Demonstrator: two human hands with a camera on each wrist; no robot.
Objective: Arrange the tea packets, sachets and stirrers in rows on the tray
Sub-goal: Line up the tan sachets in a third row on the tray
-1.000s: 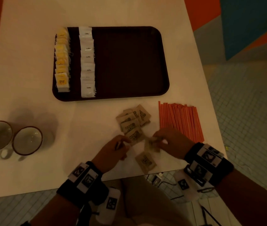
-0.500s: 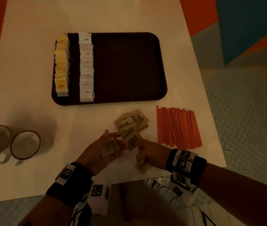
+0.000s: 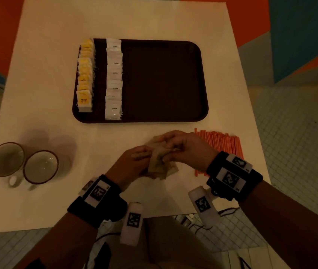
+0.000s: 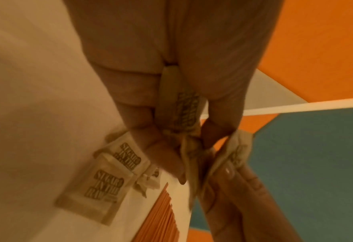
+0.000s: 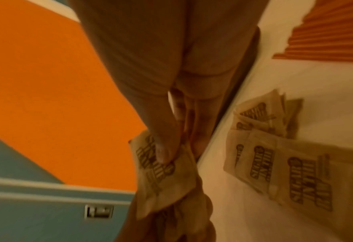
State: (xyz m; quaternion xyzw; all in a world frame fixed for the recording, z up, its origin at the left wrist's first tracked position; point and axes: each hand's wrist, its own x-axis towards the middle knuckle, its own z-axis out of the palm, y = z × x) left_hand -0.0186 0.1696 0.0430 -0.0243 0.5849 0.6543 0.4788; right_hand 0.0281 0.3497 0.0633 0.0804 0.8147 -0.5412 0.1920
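A dark brown tray (image 3: 164, 80) holds a row of yellow tea packets (image 3: 85, 78) at its left edge and a row of white sachets (image 3: 113, 80) beside it. In front of the tray, both hands meet over a pile of brown sugar sachets (image 3: 170, 169). My left hand (image 3: 144, 154) grips a small stack of brown sachets (image 4: 183, 111) between thumb and fingers. My right hand (image 3: 165, 152) pinches another brown sachet (image 5: 161, 167) against that stack. Loose sachets (image 5: 295, 172) lie on the table below. Orange stirrers (image 3: 224, 144) lie in a bunch just right of my right hand.
Two empty mugs (image 3: 6, 160) (image 3: 40, 166) stand side by side at the table's front left. The white table (image 3: 47, 94) ends close behind my wrists. The tray's right two thirds are bare.
My right hand picked up the sachet lying near the table's front edge and carried it forward to my left hand. Both hands have moved up over the loose pile.
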